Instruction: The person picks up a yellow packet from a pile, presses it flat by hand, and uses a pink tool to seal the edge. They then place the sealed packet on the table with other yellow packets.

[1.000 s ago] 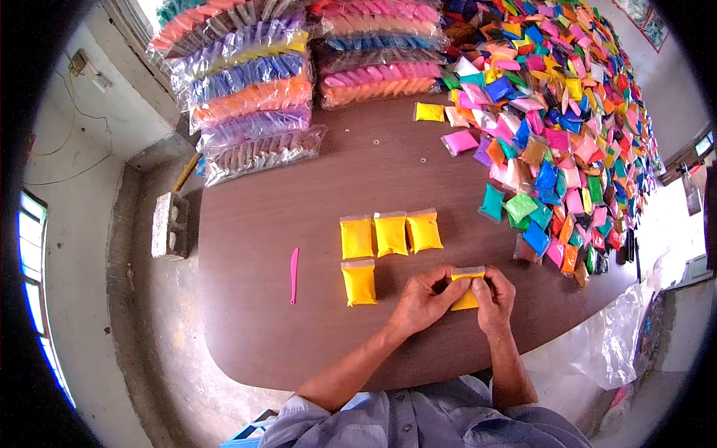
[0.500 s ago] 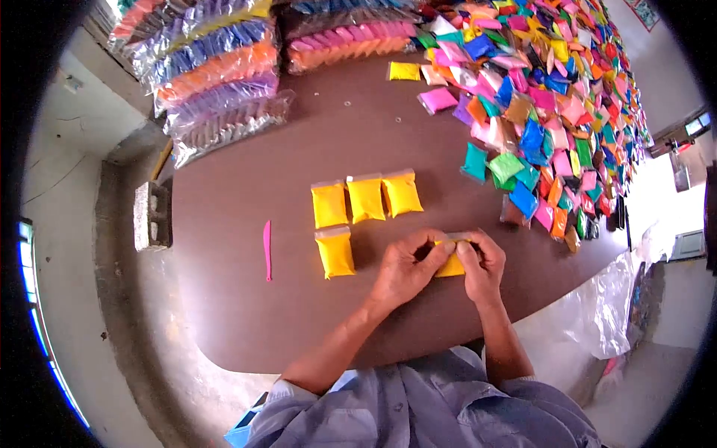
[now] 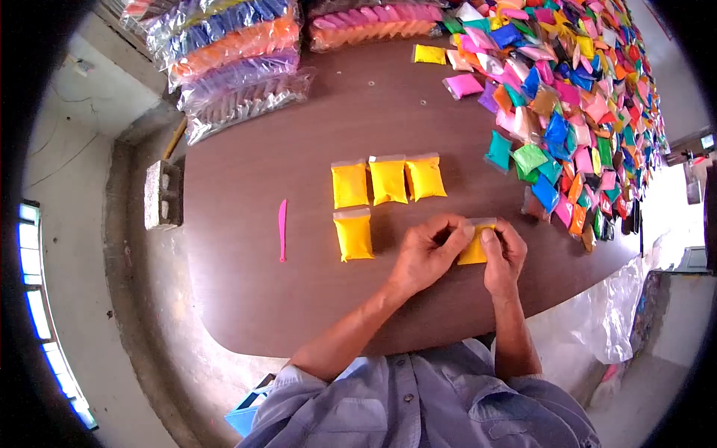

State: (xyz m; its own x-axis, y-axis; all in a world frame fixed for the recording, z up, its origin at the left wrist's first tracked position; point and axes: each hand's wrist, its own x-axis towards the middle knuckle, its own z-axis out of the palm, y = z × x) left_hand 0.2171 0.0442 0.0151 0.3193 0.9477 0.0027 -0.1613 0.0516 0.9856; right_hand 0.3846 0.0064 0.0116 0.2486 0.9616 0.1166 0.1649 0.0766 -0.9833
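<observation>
Both hands pinch one small clear bag of yellow material (image 3: 473, 254) above the right front part of the brown table (image 3: 261, 306). My left hand (image 3: 427, 254) grips its upper left side, fingers curled. On the upper right side is my right hand (image 3: 506, 254), its thumb pressed on the bag's front. The clear top strip shows between the thumbs. Left of my hands lie several more yellow bags: a row of three (image 3: 388, 180) and a single bag (image 3: 354, 235) below the row's left end. A pink plastic knife (image 3: 282, 230) rests farther left.
A large heap of small colourful bags (image 3: 556, 134) covers the table's right side. Long clear packs of coloured pieces (image 3: 239, 60) are stacked at the back left. A concrete block (image 3: 162, 196) stands beyond the left edge; clear plastic sheeting (image 3: 612, 306) hangs at the right.
The view has shifted, so the table's things appear slightly further right and higher. Both hands keep their hold on the yellow bag, with more of its clear top strip showing.
</observation>
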